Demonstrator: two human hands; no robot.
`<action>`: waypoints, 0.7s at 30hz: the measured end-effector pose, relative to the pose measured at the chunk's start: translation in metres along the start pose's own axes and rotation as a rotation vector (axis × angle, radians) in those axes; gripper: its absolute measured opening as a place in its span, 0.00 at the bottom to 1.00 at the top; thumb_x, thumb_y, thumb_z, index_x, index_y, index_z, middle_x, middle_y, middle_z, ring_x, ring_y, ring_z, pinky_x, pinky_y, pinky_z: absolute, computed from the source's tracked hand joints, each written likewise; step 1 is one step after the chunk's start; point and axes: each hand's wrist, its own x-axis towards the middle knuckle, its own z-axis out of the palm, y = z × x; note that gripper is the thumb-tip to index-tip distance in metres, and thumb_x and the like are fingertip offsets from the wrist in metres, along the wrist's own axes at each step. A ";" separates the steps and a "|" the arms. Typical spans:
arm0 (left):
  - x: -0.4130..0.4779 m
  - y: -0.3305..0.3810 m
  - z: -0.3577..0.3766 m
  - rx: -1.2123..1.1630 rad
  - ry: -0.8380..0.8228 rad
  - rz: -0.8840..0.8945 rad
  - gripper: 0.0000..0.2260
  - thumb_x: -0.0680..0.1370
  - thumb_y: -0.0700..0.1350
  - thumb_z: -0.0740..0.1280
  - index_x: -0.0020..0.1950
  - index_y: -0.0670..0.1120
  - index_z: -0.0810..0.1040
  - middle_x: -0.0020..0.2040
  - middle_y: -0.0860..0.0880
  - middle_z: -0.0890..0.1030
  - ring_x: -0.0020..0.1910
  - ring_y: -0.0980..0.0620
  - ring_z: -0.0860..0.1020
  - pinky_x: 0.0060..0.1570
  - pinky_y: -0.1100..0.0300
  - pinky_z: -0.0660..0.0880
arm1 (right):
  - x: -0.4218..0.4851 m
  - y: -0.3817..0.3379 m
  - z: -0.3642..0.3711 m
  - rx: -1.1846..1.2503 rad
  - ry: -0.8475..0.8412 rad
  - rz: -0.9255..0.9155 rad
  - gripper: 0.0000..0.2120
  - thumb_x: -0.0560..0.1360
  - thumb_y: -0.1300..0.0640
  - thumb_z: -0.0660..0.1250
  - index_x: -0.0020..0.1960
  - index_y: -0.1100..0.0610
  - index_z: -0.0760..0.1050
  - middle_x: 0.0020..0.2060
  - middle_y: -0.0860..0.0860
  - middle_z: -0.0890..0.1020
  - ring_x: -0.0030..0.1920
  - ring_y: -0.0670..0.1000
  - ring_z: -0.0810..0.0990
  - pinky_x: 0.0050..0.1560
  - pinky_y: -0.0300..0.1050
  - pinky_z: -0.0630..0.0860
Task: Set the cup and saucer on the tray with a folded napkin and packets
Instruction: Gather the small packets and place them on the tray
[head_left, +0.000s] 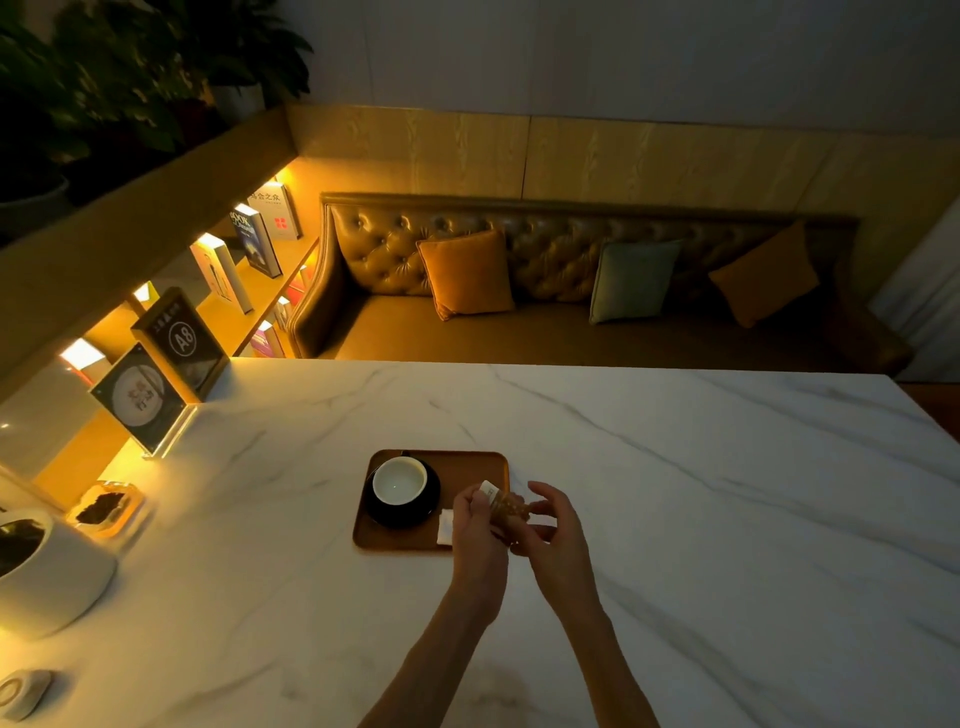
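Amber packet | gripped by left hand and right hand | over tray right edge

Forearms bare, as are left hand and right hand.

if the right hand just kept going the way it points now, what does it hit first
The right hand would likely meet the left hand first, since both hold the packets. Past that lies the tray, then the cup on its saucer. Its height above the tray is unclear.
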 end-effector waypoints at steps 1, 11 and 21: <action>-0.002 0.000 0.000 -0.005 -0.014 0.002 0.11 0.84 0.49 0.54 0.61 0.47 0.72 0.55 0.39 0.78 0.55 0.43 0.78 0.60 0.45 0.76 | -0.001 -0.001 -0.001 0.003 -0.008 -0.002 0.19 0.72 0.57 0.72 0.62 0.50 0.73 0.53 0.48 0.79 0.50 0.52 0.82 0.46 0.50 0.84; -0.015 0.007 -0.003 0.064 -0.161 0.023 0.14 0.80 0.53 0.61 0.60 0.46 0.75 0.53 0.42 0.83 0.55 0.45 0.82 0.53 0.54 0.79 | -0.008 -0.007 -0.013 -0.271 0.098 -0.456 0.14 0.74 0.66 0.68 0.52 0.49 0.77 0.47 0.41 0.79 0.48 0.41 0.79 0.48 0.28 0.76; -0.016 0.015 -0.001 0.153 -0.105 0.091 0.13 0.81 0.51 0.62 0.60 0.45 0.75 0.54 0.41 0.81 0.55 0.46 0.82 0.57 0.52 0.80 | -0.004 -0.015 -0.004 0.031 -0.032 -0.150 0.19 0.75 0.46 0.64 0.66 0.41 0.70 0.52 0.33 0.79 0.52 0.35 0.78 0.40 0.22 0.73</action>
